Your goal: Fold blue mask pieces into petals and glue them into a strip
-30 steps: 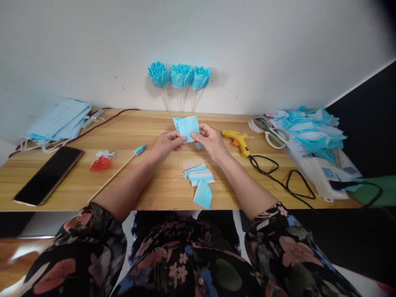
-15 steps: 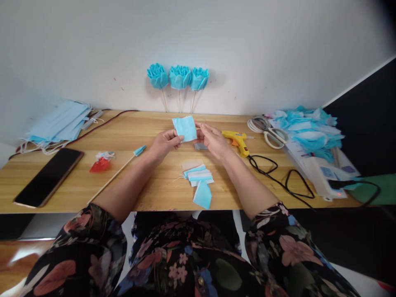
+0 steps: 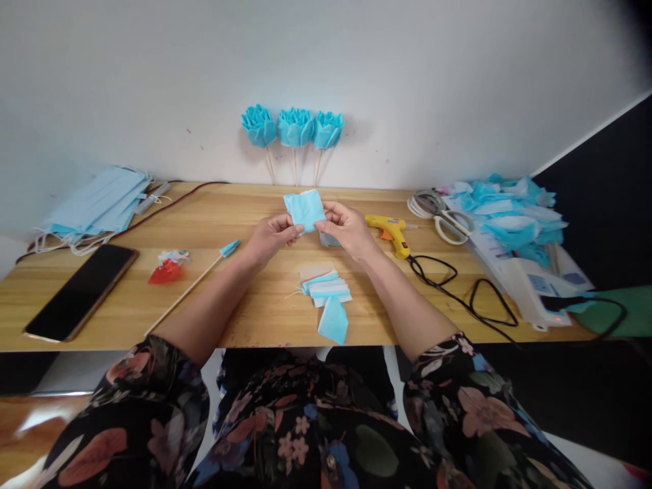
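Between my two hands is a squarish piece of light blue mask fabric [image 3: 305, 209], held up above the table. My left hand [image 3: 275, 238] pinches its lower left edge with the thumb in front. At the lower right corner, my right hand [image 3: 349, 229] grips it with thumb and fingers. Partly hidden behind the right hand, a small grey object [image 3: 329, 240] lies on the wood. Nearer to me are several cut blue and white mask pieces [image 3: 326, 288], one a pointed blue piece [image 3: 334, 320]. Left of my left forearm lies a thin stick [image 3: 188, 288] with a rolled blue tip [image 3: 230, 248].
Three blue fabric flowers [image 3: 296, 128] on sticks lean against the wall. A yellow glue gun [image 3: 390, 231], scissors [image 3: 452, 227], a pile of blue scraps [image 3: 509, 214] and a power strip [image 3: 534, 292] are right. Left are stacked masks [image 3: 99, 200], a phone [image 3: 81, 292] and a red item [image 3: 166, 270].
My right hand's thumb has come down onto the front of the blue fabric's lower right corner. The left hand has stayed almost still.
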The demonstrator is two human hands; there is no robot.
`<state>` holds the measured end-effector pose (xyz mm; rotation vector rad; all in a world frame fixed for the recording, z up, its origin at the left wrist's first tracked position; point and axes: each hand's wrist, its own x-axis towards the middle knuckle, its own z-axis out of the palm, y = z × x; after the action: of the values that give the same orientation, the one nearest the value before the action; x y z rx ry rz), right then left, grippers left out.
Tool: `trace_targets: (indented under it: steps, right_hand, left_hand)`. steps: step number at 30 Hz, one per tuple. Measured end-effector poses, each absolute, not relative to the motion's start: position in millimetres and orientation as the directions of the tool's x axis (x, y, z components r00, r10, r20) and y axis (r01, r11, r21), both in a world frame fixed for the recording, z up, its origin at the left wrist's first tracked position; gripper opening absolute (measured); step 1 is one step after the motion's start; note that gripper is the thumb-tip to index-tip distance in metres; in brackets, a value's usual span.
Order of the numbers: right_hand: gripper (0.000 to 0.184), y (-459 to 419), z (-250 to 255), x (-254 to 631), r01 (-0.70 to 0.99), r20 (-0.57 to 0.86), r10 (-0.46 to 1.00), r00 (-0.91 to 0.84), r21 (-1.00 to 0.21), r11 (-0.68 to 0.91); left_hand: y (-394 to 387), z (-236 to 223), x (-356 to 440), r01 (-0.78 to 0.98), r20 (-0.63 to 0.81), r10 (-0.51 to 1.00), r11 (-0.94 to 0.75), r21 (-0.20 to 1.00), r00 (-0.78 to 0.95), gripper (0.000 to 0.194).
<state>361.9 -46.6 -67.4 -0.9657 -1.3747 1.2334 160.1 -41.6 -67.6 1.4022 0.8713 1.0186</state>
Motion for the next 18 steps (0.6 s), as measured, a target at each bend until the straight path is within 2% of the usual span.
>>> trace_targets:
  steps: [7,12,18]
  right_hand:
    - [0.056,-40.6,-68.8,369.5,-0.010,0.178,0.977,-0.116,-0.984,0.178]
    - [0.060,-42.1,-68.8,371.4,-0.077,0.115,0.992,-0.061,-0.991,0.110]
    - [0.072,-48.9,-69.6,363.9,-0.126,-0.028,0.972,-0.235,-0.990,-0.059]
  left_hand:
    - [-39.2,-70.6,159.6,-0.081,0.175,0.937,-0.158,0.984,0.301,0.036]
    - [-37.4,-74.2,157.7,-0.132,0.217,0.941,-0.188,0.973,0.261,0.036]
    - [-39.8,-74.6,159.5,-0.162,0.232,0.922,-0.190,0.968,0.309,0.041]
